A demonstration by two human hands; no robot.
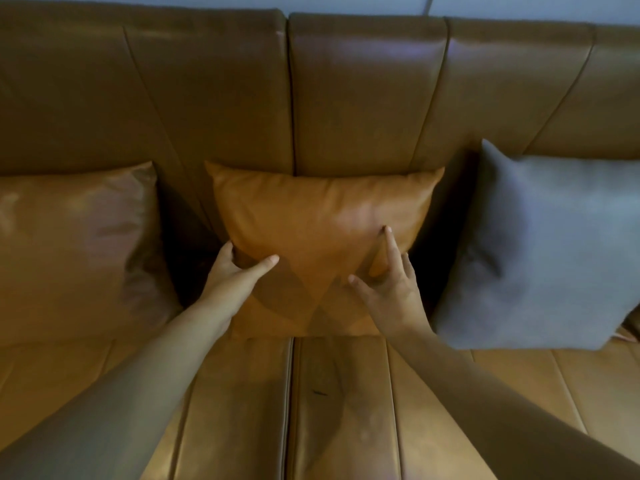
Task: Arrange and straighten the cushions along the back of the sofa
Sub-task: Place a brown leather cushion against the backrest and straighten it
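Note:
A tan leather cushion (pixel 318 216) stands upright in the middle of the brown leather sofa, leaning on the backrest (pixel 363 98). My left hand (pixel 235 275) grips its lower left edge, thumb on the front and fingers behind. My right hand (pixel 391 285) lies flat against its lower right front, fingers spread, index finger pointing up. A second tan leather cushion (pixel 76 247) leans at the left. A grey fabric cushion (pixel 540 251) leans at the right, slightly tilted.
The sofa seat (pixel 346 410) stretches below the cushions, with a seam down its middle. Dark gaps separate the middle cushion from its two neighbours. A pale wall (pixel 519 5) shows above the backrest.

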